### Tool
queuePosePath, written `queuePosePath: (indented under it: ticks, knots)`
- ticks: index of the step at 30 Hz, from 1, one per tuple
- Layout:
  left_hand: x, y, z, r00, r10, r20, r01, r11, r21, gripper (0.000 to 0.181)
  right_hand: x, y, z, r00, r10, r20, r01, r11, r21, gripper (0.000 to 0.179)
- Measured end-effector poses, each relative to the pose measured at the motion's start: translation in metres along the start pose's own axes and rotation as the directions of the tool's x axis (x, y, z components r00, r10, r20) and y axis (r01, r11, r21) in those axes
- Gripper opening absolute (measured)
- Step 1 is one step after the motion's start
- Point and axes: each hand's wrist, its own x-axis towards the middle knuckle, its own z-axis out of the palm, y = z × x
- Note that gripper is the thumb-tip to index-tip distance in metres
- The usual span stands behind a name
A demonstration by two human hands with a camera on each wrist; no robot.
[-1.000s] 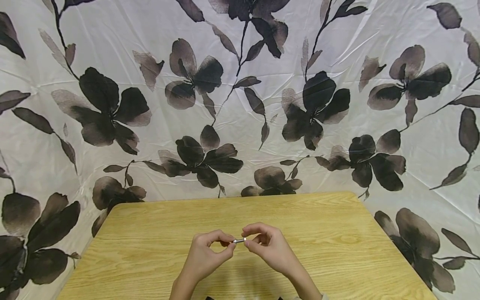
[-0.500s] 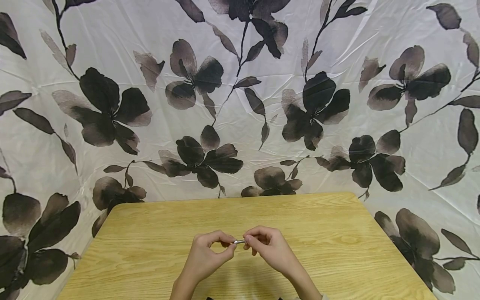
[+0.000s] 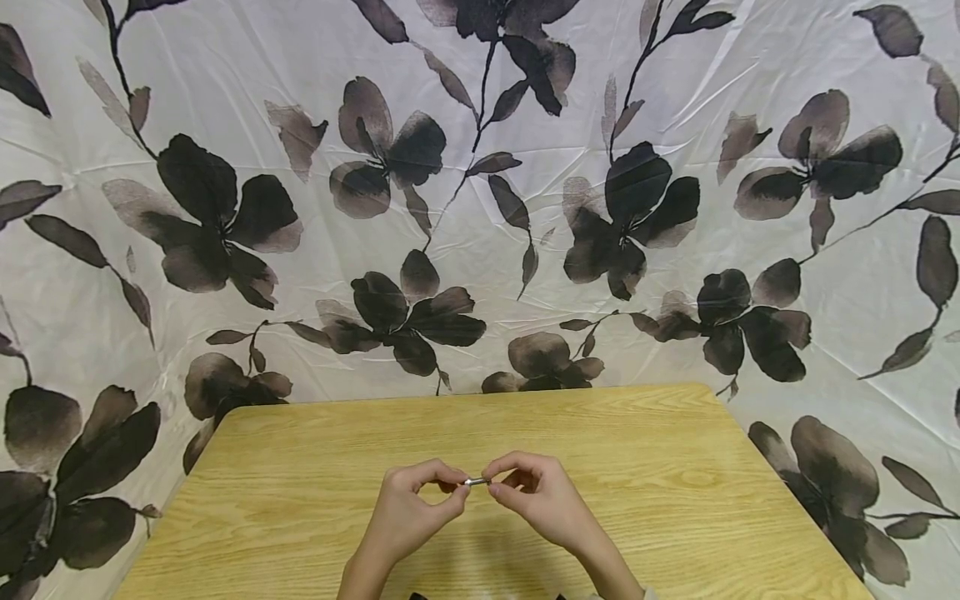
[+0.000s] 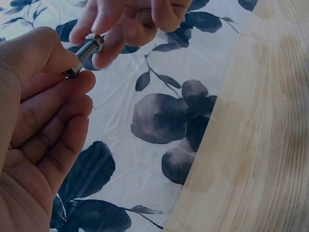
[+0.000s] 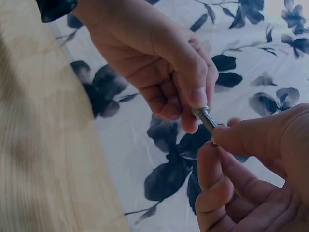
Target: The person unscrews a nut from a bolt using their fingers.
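Note:
A small silver bolt (image 3: 476, 481) is held level above the table, between the fingertips of both hands. My left hand (image 3: 416, 508) pinches one end of it between thumb and index finger. In the left wrist view the threaded shank of the bolt (image 4: 86, 52) shows, with a nut (image 4: 95, 42) at the far end. Around that nut end are the thumb and index fingertips of my right hand (image 3: 546, 498), partly covering it. The right wrist view shows the bolt (image 5: 207, 119) running between the two pinches, the other right fingers curled below.
Beneath the hands lies a yellow wood-grain table (image 3: 300, 450). A white cloth (image 3: 480, 217) with dark flowers hangs behind it and along both sides. A black band (image 5: 55, 8) is on the left wrist.
The right thumb and index finger slid across each other at the nut end, thumb forward half a second ago and back now. The left hand stayed nearly still on the bolt.

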Motion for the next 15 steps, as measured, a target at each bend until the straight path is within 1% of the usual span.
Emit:
queuePosePath:
  ticks: [3,7,11,15]
  knots:
    - [0.0001,-0.0001,0.0002,1.0,-0.006,-0.003,0.006,1.0,0.001,0.026,0.0006,-0.0009,-0.0001,1.0,0.012,-0.014,-0.012,1.0,0.002,0.02]
    - [-0.0001,-0.0008,0.0012,1.0,0.011,-0.009,-0.011,1.0,0.001,0.024,0.0019,-0.0007,-0.0011,0.997,0.07,-0.025,-0.069,0.998,0.012,0.025]
    - [-0.0003,-0.0015,0.0027,1.0,0.027,-0.006,-0.027,1.0,-0.003,0.029,0.0022,-0.0001,-0.0021,0.992,0.124,-0.008,-0.124,0.992,0.006,0.03]
    - [-0.0009,-0.0018,0.0035,1.0,0.015,-0.006,-0.015,1.0,-0.004,0.03,0.0025,0.001,-0.0024,0.989,0.147,-0.008,-0.147,0.989,-0.013,0.033]
